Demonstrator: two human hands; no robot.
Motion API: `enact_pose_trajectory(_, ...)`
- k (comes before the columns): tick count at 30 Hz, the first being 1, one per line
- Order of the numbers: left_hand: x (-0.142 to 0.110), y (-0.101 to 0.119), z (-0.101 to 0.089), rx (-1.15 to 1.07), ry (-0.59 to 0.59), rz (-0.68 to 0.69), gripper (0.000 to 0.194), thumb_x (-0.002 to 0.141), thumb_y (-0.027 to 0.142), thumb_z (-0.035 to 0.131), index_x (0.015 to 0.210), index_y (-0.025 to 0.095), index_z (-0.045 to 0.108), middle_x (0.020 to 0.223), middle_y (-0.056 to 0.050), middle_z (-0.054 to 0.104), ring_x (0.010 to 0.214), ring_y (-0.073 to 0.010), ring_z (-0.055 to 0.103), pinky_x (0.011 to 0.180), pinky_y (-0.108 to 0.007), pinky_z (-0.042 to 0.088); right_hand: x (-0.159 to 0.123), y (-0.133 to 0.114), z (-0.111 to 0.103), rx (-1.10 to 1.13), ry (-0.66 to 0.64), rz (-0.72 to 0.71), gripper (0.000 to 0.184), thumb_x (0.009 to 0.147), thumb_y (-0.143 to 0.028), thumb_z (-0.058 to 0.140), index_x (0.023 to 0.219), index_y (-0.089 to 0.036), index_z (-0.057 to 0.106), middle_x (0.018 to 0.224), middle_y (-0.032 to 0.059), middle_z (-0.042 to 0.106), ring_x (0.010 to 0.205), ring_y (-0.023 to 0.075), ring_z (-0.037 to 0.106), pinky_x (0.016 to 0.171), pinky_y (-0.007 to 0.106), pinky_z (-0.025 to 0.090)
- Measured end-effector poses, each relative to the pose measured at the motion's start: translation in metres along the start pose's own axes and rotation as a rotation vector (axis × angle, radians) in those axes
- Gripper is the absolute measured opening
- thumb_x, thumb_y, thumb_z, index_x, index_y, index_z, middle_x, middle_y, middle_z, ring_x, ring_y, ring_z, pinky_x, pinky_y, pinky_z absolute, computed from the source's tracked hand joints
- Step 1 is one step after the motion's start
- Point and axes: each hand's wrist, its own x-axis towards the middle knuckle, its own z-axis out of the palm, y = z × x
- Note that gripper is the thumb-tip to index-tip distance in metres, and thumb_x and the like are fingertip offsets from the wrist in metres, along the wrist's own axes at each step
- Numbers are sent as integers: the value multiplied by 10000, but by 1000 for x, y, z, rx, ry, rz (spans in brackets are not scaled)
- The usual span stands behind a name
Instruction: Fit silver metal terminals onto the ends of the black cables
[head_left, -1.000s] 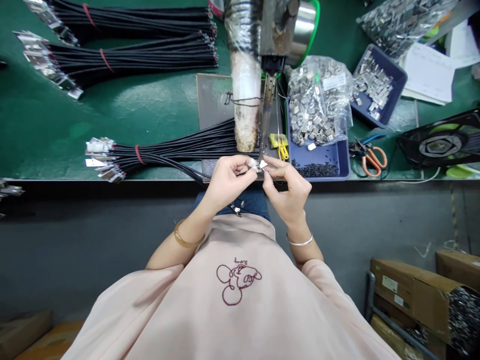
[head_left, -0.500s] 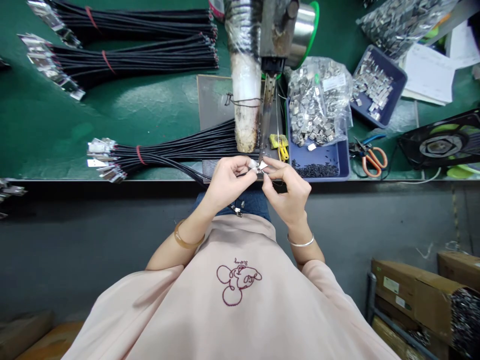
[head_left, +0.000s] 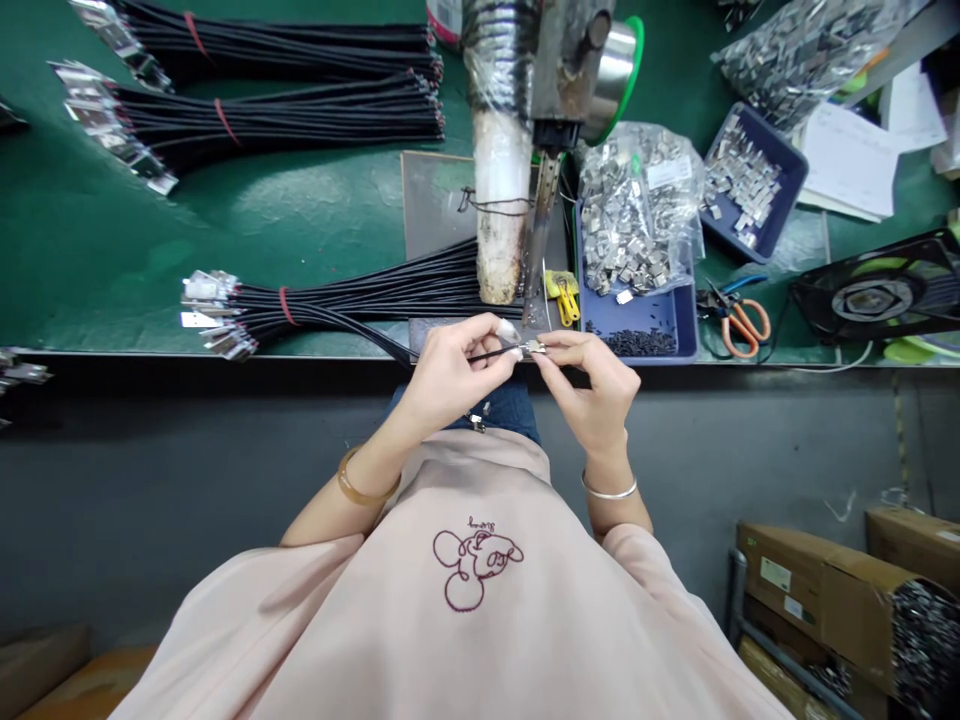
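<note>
My left hand is closed around a black cable near its end, with white coverings on some fingertips. In my right hand, thumb and fingers pinch a small silver metal connector. Cable end and connector meet between the two hands; whether they are joined I cannot make out. Just above them hangs the metal bar of a soldering tool, and a thin solder wire comes down beside it. To the left lies a banded bundle of black cables with silver connectors on its left ends.
Two more cable bundles lie at the back left. A white-tipped hose hangs over the bench. To the right are a blue tray with a bag of connectors, orange-handled pliers, a smaller bin and a fan.
Both hands have drawn slightly lower and away from the soldering bar. My right hand has moved a little right, and the black cable between my fingers now shows clearly.
</note>
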Motion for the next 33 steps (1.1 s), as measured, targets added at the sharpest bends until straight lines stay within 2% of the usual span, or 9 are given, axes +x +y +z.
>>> enact_pose_trajectory(3,-6,5,-1,208,128,236,36,846,194,676,845,167,700,760,-33,680,677,-141,558,681,-276,441,2,-2,-5,143,33,176,101,903,-227,676,834,-228,603,859,-2,714,790,131,706,713,283,614)
enact_pose_trajectory(6,-7,4,-7,256,79,361,145,897,210,641,781,168,718,718,-39,705,652,-138,560,708,-288,441,4,2,-2,361,-11,360,178,907,-300,674,816,-224,541,818,-25,661,690,99,671,642,244,605)
enact_pose_trajectory(11,2,-6,-22,-77,-280,51,341,914,245,616,588,147,607,516,15,566,463,-64,420,497,-216,329,-1,13,11,493,-122,424,233,906,-339,675,809,-220,500,814,-45,656,646,75,677,650,219,601)
enact_pose_trajectory(17,5,-11,-20,-245,-258,-68,136,843,200,633,720,144,610,583,-9,616,531,-86,547,554,-200,417,-15,1,1,105,236,218,86,963,-321,593,920,-251,569,650,-86,570,423,47,497,399,182,375)
enact_pose_trajectory(19,4,-12,-18,-254,-250,-91,52,799,167,650,780,151,605,567,17,582,507,-79,521,531,-193,400,-14,-5,-4,-6,167,141,59,945,-309,626,960,-253,634,621,-84,566,416,50,459,419,199,374)
enact_pose_trajectory(22,3,-13,-17,-258,-251,-102,80,781,157,656,746,155,584,563,32,538,489,-66,486,505,-185,373,-10,-10,-3,-108,-70,56,143,926,-287,664,1056,-238,699,615,-72,617,468,65,511,524,209,452)
enact_pose_trajectory(25,4,-14,-18,-239,-269,-94,111,794,167,656,707,149,589,576,21,547,499,-65,489,506,-185,372,-8,-6,6,-86,-174,3,101,944,-250,633,984,-219,721,729,-29,712,563,75,579,592,209,471)
enact_pose_trajectory(28,6,-14,-20,-242,-288,-89,113,802,173,656,705,142,605,583,5,581,518,-74,515,525,-191,395,-9,0,17,41,-164,92,114,943,-244,627,877,-214,714,729,-33,696,553,61,535,557,199,430)
enact_pose_trajectory(33,8,-12,-19,-258,-297,-103,117,806,190,655,709,139,613,571,-4,604,506,-77,534,520,-187,405,-11,6,23,401,-33,400,176,934,-337,626,816,-207,645,569,-90,479,443,46,348,421,183,280)
